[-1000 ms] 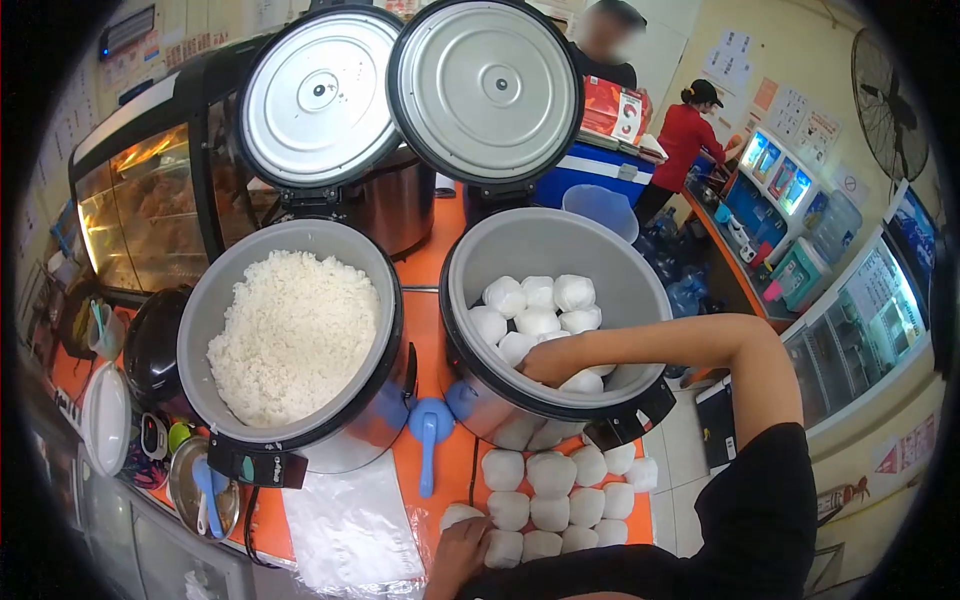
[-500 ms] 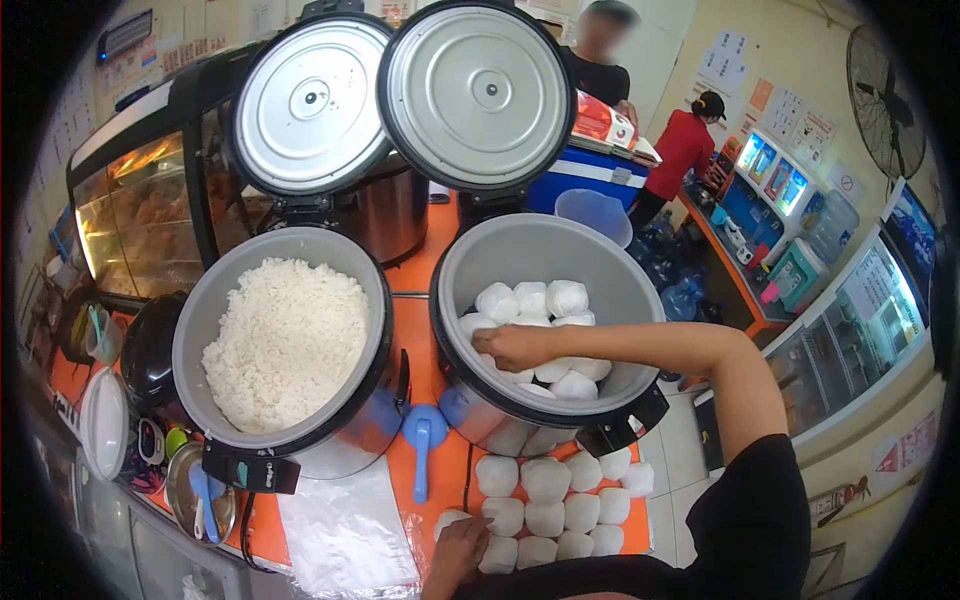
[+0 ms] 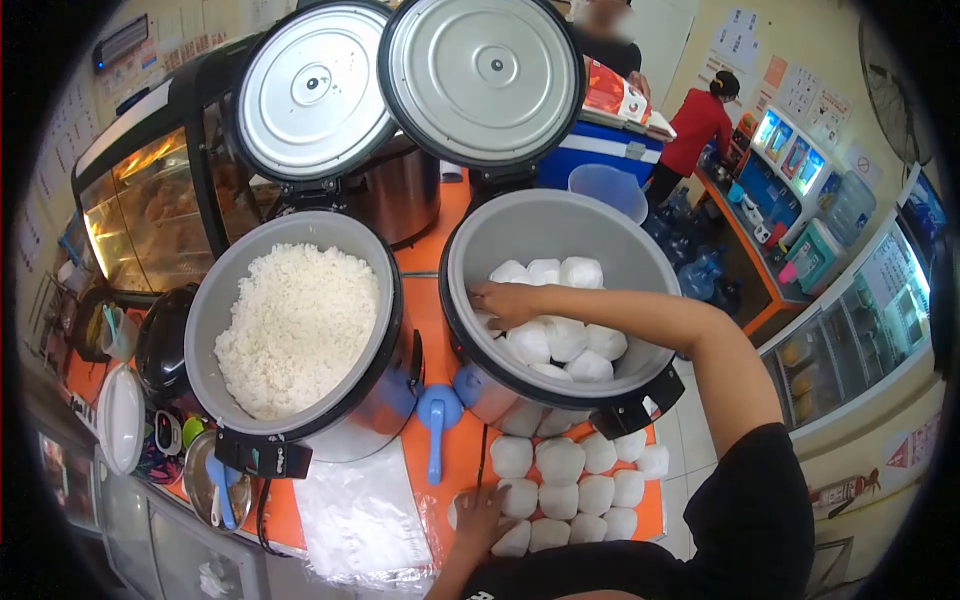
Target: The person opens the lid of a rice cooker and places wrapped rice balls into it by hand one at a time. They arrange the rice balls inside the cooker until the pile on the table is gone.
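My right hand (image 3: 510, 303) reaches into the right rice cooker (image 3: 655, 275), its fingers curled down over a white wrapped packet by the inner left wall. The fingertips are partly hidden. Several more white wrapped packets (image 3: 567, 338) are piled in that pot. On the orange table in front, rows of the same packets (image 3: 558, 460) lie side by side. My left hand (image 3: 478, 520) rests at their left edge, fingers spread, touching packets and partly covering one.
Loose white rice (image 3: 300, 330) fills the left cooker (image 3: 205, 350). Both lids (image 3: 497, 65) stand raised. A blue rice scoop (image 3: 436, 430) lies between the cookers, near white wrapping sheets (image 3: 360, 510). Two other people, one in a red shirt (image 3: 697, 130), are at the back.
My right hand has moved farther left and deeper toward the pot's inner wall. My left hand's fingers have spread over the table packets. The whole view has shifted slightly.
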A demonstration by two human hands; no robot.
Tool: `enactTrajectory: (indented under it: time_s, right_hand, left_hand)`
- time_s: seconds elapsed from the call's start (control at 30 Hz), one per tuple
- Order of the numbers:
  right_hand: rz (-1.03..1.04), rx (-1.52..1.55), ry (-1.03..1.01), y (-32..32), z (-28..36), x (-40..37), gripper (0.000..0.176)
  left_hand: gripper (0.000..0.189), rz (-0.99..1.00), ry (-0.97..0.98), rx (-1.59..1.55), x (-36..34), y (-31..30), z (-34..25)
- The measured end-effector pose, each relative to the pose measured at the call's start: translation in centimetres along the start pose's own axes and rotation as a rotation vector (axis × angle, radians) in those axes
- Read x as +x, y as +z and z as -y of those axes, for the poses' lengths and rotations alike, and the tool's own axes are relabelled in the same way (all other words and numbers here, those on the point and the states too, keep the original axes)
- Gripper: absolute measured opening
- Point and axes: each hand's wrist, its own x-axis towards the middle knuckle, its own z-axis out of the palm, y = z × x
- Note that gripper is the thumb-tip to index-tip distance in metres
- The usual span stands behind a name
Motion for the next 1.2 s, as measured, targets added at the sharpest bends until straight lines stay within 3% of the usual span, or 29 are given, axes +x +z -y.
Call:
enactTrajectory:
  time_s: [0.07, 0.13, 0.17, 0.2, 0.23, 0.37, 0.5, 0.6, 0.63, 0.73, 0.8, 0.83, 0.9, 0.97, 1.07, 1.13, 1.2]
  right_hand:
    - [0.152, -0.267, -0.177, 0.8, -0.2, -0.9, 0.052]
    - [0.258, 0.059, -0.16, -1.1, -0.4, -1.1, 0.052]
    - [0.166, 0.171, -0.151, -1.7, -1.2, -2.2, 0.051]
    - [0.105, -0.036, 0.09, -5.1, 1.1, -4.1, 0.048]
    - [-0.027, -0.022, 0.151, -8.1, 3.8, -6.6, 0.046]
    - [-0.556, 0.008, 0.252, -16.0, 14.4, -16.6, 0.033]
    - [-0.731, 0.192, 0.392, -15.1, 24.4, -27.3, 0.029]
    - [-0.824, 0.599, 0.515, -10.9, 28.3, -33.7, 0.031]
    - [-0.854, 0.756, 0.531, -9.2, 28.8, -34.5, 0.035]
    - [-0.769, 0.954, 0.658, -6.8, 29.5, -31.7, 0.054]
    - [-0.698, 1.0, 0.519, -6.3, 29.0, -27.7, 0.077]
    - [-0.676, 1.044, 0.471, -6.7, 28.8, -26.5, 0.081]
    - [-0.639, 1.108, 0.368, -8.0, 28.0, -24.5, 0.088]
    - [-0.68, 1.175, 0.387, -9.7, 26.1, -23.9, 0.082]
    - [-0.692, 1.51, 0.469, -12.7, 21.9, -21.5, 0.069]
    - [-0.715, 1.414, 0.567, -13.7, 17.8, -18.8, 0.06]
    - [-0.656, 1.557, 0.623, -12.4, 11.2, -16.3, 0.056]
  left_hand:
    - [0.077, -0.006, -0.008, 0.033, 0.5, 0.3, 0.3]
    - [0.081, 0.041, -0.065, 0.133, 1.4, 1.1, 0.0]
    - [0.085, 0.041, -0.042, 0.092, 1.8, 1.7, 0.1]
    - [0.086, 0.065, -0.023, 0.073, 2.0, 3.3, 0.8]
    - [0.086, 0.127, -0.072, 0.043, 2.7, 2.8, -0.2]
    - [0.085, 0.214, -0.167, -0.015, 4.1, 1.4, -2.4]
    - [0.08, 0.084, -0.062, -0.239, 3.8, 0.3, -2.3]
    - [0.079, 0.05, -0.166, -0.356, 3.9, -2.5, -2.8]
    - [0.079, -0.024, -0.059, -0.341, 4.3, -4.8, -3.9]
    - [0.084, -0.192, 0.14, -0.425, 6.4, -12.2, -9.7]
    - [0.081, -0.295, 0.275, -0.602, 7.9, -15.9, -14.0]
    - [0.078, -0.351, 0.349, -0.706, 8.8, -16.8, -15.7]
    - [0.067, -0.443, 0.591, -0.517, 11.4, -19.7, -18.1]
    - [0.058, -0.609, 0.552, -0.29, 13.5, -22.3, -20.1]
    - [0.053, -0.835, 0.407, -0.369, 13.7, -22.4, -18.3]
    - [0.05, -0.861, 0.272, -0.326, 12.3, -21.1, -14.5]
    - [0.049, -0.709, 0.102, -0.243, 10.2, -18.1, -10.0]
